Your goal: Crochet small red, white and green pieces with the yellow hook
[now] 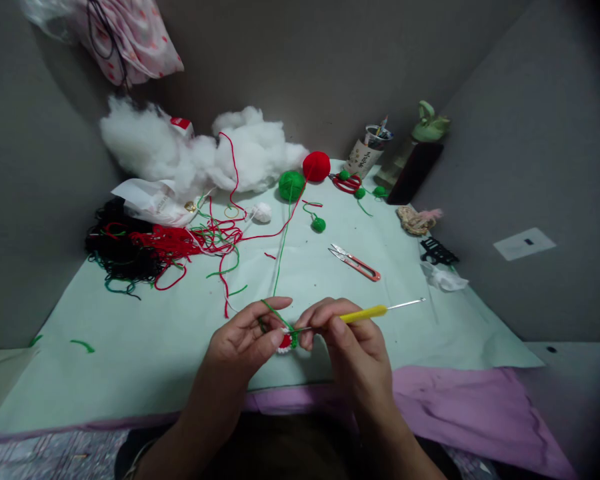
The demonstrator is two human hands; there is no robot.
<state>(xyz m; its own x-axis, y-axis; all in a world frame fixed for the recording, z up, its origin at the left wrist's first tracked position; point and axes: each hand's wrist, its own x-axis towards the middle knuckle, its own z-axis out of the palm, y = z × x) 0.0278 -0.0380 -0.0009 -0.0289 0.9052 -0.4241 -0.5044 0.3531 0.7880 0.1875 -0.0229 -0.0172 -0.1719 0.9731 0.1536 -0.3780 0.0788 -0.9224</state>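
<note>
1. Purple cloth [455, 400]: lies along the near edge of the worktop [130, 333], right of the wrists.
2. Left hand [243, 337]: grip closed, thumb and fingers pinching a small red, white and green crochet piece [286, 340], held just above the near worktop edge. A green strand [280, 257] passes over the forefinger.
3. Right hand [347, 340]: grip closed on the yellow handle of a crochet hook [363, 314]. One end meets the crochet piece; the bare metal end points right.
4. Thread snips [355, 261]: orange-handled, flat, mid-worktop, apart from both hands.
5. Yarn tangle [145, 250]: red, green and black, left side.
6. Green yarn ball [291, 185] and red yarn ball [316, 166]: touching; the green strand leads from the green one.
7. White stuffing [200, 150]: heaped far left by the wall.
8. Cup [370, 150]: far right, holding tools.
</note>
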